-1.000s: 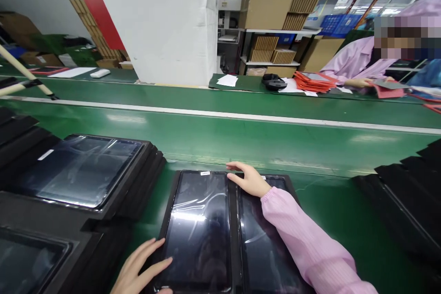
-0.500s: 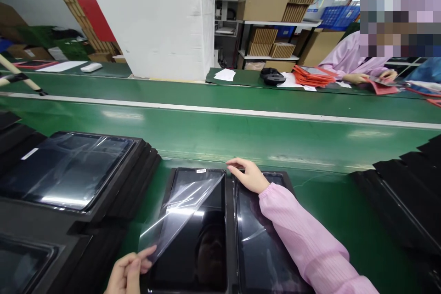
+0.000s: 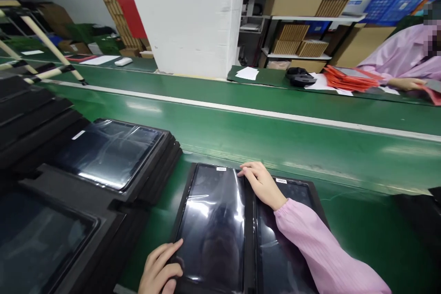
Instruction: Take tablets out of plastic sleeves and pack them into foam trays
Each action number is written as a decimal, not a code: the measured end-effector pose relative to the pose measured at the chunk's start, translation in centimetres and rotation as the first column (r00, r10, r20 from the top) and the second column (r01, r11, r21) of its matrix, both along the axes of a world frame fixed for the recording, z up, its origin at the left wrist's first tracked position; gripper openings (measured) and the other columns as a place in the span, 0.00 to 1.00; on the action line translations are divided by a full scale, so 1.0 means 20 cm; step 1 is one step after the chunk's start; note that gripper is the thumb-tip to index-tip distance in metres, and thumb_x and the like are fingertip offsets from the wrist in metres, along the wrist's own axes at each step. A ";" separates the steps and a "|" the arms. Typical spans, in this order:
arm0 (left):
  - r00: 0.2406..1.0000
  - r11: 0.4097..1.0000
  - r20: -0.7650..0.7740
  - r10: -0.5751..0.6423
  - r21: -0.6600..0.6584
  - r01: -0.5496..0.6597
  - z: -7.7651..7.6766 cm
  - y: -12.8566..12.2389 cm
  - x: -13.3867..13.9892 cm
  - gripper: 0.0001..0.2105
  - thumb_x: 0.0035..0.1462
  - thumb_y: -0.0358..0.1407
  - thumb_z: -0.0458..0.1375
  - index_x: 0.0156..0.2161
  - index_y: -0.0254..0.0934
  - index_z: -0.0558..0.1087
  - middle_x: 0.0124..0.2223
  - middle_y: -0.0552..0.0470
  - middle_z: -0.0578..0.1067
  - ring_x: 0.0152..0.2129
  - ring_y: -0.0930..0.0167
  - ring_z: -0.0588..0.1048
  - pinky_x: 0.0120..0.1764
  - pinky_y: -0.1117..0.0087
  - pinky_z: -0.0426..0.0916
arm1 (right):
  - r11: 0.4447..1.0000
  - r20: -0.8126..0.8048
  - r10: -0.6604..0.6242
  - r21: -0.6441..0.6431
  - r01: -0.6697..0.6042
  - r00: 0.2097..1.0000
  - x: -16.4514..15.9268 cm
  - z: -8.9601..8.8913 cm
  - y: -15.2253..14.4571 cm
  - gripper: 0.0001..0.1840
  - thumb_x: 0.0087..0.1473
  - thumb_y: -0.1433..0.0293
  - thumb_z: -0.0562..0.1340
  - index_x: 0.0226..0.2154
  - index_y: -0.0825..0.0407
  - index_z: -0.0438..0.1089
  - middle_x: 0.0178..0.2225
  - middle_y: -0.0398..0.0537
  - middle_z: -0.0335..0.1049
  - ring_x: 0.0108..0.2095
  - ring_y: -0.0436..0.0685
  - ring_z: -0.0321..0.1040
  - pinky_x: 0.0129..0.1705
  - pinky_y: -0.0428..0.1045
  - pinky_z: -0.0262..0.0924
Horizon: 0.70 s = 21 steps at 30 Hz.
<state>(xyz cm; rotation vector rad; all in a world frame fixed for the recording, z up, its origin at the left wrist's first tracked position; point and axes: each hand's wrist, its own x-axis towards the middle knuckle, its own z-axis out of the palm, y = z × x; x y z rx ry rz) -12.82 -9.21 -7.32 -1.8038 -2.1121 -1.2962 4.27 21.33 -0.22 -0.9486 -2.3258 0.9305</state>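
A black tablet-like screen panel [image 3: 213, 220] with a small white label lies in a dark foam tray in front of me. A clear, glossy film covers its face, with creases and bright reflections. My left hand [image 3: 161, 266] is open at the panel's lower left edge, its index fingertip touching the border. At the upper right corner, my right hand [image 3: 262, 186] rests its fingertips on the film's edge, fingers stretched out. Under my right wrist lies a second screen panel [image 3: 275, 229], partly hidden by the hand and pink sleeve.
Black foam trays holding screens [image 3: 117, 151] are stacked at left, more black foam [image 3: 418, 220] at right. Beyond runs a green conveyor [image 3: 275, 133] with a pale rail. On the far bench are red sleeves [image 3: 349, 78]; a person in pink works there.
The film, earlier lifted diagonally with its lower left corner at my left hand, now lies flat over the panel. My left fingers have spread. The view has shifted left.
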 end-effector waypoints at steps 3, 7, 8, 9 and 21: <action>0.996 0.997 -0.087 0.007 -0.074 -0.013 0.01 0.00 -0.02 0.04 0.59 0.34 0.55 0.33 0.42 0.71 0.50 0.45 0.76 0.48 0.62 0.71 0.45 0.63 0.70 | 0.997 0.017 -0.030 0.067 0.029 0.999 -0.02 0.00 -0.02 0.13 0.57 0.61 0.60 0.30 0.49 0.77 0.46 0.53 0.73 0.52 0.66 0.63 0.56 0.65 0.54; 0.995 0.977 -0.061 0.080 -0.195 -0.091 0.00 0.00 -0.02 0.20 0.55 0.37 0.58 0.53 0.39 0.66 0.58 0.39 0.69 0.55 0.57 0.67 0.49 0.57 0.71 | 0.993 -0.070 0.049 0.109 -0.041 0.996 -0.03 0.04 -0.04 0.06 0.53 0.67 0.62 0.30 0.48 0.76 0.44 0.53 0.74 0.50 0.66 0.66 0.54 0.65 0.57; 0.995 0.967 -0.038 0.095 -0.233 -0.101 0.00 0.00 -0.02 0.25 0.56 0.37 0.58 0.58 0.37 0.61 0.60 0.37 0.67 0.57 0.56 0.66 0.50 0.55 0.71 | 0.992 -0.104 0.106 0.076 -0.098 0.989 -0.03 0.05 -0.05 0.06 0.54 0.68 0.62 0.30 0.48 0.76 0.43 0.52 0.75 0.49 0.65 0.67 0.53 0.64 0.59; 0.995 0.959 -0.017 0.102 -0.265 -0.103 0.00 0.00 -0.02 0.29 0.57 0.38 0.57 0.62 0.36 0.56 0.61 0.36 0.64 0.58 0.55 0.64 0.52 0.53 0.70 | 0.986 -0.144 0.169 0.021 -0.168 0.975 -0.02 0.06 -0.05 0.05 0.54 0.69 0.62 0.30 0.48 0.76 0.41 0.52 0.76 0.47 0.64 0.68 0.52 0.63 0.60; 0.997 0.928 0.048 0.066 -0.369 -0.043 -0.01 0.01 -0.03 0.38 0.54 0.37 0.59 0.67 0.39 0.47 0.65 0.36 0.59 0.63 0.52 0.57 0.56 0.45 0.65 | 0.689 -0.494 0.224 -0.530 -0.495 0.840 0.09 0.06 0.08 0.14 0.45 0.66 0.70 0.19 0.48 0.66 0.18 0.41 0.70 0.23 0.54 0.69 0.50 0.59 0.65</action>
